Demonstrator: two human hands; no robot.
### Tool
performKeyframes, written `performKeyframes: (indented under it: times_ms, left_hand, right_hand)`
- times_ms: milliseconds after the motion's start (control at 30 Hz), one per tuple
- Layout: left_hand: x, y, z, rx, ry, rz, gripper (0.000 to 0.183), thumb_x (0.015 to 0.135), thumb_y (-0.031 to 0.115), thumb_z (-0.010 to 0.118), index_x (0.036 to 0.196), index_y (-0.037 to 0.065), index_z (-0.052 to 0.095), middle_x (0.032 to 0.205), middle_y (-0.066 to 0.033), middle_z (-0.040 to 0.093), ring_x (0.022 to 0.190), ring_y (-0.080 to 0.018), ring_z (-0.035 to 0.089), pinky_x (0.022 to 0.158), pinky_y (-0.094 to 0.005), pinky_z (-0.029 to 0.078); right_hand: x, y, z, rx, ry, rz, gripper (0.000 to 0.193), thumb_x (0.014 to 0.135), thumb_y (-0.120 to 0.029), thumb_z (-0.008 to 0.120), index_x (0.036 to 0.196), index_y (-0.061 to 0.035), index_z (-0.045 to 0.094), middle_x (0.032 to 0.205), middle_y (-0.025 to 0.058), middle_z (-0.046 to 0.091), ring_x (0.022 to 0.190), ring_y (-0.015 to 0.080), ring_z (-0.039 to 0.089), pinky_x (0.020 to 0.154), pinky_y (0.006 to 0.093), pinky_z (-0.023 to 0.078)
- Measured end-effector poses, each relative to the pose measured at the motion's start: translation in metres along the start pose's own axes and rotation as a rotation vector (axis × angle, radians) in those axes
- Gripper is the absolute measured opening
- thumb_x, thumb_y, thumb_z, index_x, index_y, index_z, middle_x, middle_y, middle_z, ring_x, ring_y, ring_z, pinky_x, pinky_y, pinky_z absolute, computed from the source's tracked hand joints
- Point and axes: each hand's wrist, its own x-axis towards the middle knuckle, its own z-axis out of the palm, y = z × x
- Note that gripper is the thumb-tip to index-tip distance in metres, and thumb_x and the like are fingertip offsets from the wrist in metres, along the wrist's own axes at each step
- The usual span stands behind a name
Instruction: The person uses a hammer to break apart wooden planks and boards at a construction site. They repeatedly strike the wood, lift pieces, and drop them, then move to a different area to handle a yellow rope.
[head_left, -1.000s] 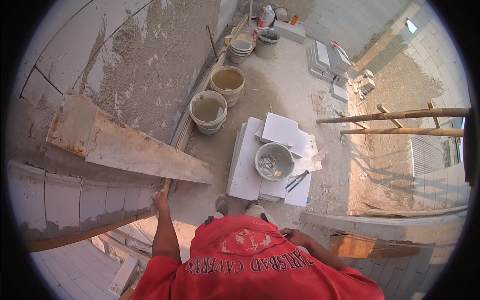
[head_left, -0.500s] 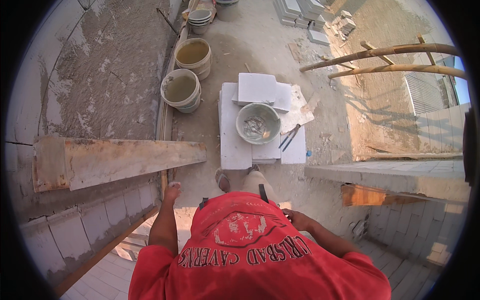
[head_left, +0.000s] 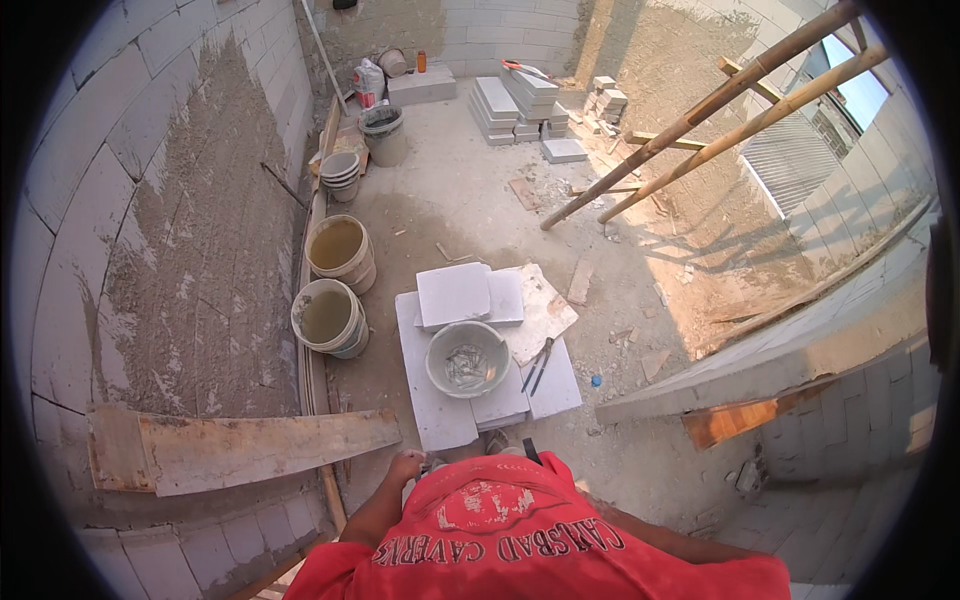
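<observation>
Your left hand (head_left: pixel 405 466) is half curled just beside the narrow end of the stained board (head_left: pixel 270 452); you can't tell from here whether it grips anything. Your right hand is hidden past your red shirt (head_left: pixel 480 515), so its state can't be told. Ahead of you, the white block stack (head_left: pixel 436 425) bears a basin (head_left: pixel 438 352) of small slender pieces, its flat top probably serving as a level stand. The long-handled tool (head_left: pixel 538 368) lies just right of the basin, perhaps for easy reach.
</observation>
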Motion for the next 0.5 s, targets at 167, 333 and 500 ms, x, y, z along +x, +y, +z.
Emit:
performKeyframes:
  times_ms: [167, 333, 500]
  left_hand:
    - [0.023, 0.062, 0.043, 0.146, -0.530, 0.526, 0.035, 0.089, 0.033, 0.076, 0.107, 0.003, 0.073, 0.091, -0.0059, 0.073, 0.079, -0.0135, 0.065, 0.076, -0.0293, 0.053]
    - [0.039, 0.117, 0.034, 0.428, -0.158, 0.180, 0.030, 0.091, 0.029, 0.072, 0.108, 0.005, 0.072, 0.088, -0.0057, 0.072, 0.075, -0.0137, 0.066, 0.072, -0.0289, 0.053]
    - [0.045, 0.113, -0.024, 0.258, -0.014, -0.019, 0.028, 0.093, 0.029, 0.066, 0.110, 0.007, 0.069, 0.094, -0.0068, 0.071, 0.071, -0.0173, 0.066, 0.063, -0.0319, 0.054]
  right_hand:
    - [-0.014, 0.024, 0.020, 0.114, 0.176, -0.041, 0.080, 0.090, -0.038, 0.064, 0.154, -0.0036, 0.030, 0.155, 0.0261, 0.035, 0.141, 0.0384, 0.041, 0.115, 0.0446, 0.036]
    - [-0.021, 0.035, 0.013, 0.080, 0.188, -0.085, 0.085, 0.088, -0.041, 0.066, 0.154, -0.0022, 0.030, 0.155, 0.0263, 0.035, 0.142, 0.0384, 0.039, 0.114, 0.0457, 0.036]
    - [-0.022, 0.039, 0.001, 0.043, 0.270, -0.177, 0.094, 0.080, -0.046, 0.074, 0.152, -0.0015, 0.033, 0.154, 0.0244, 0.037, 0.141, 0.0379, 0.041, 0.110, 0.0473, 0.038]
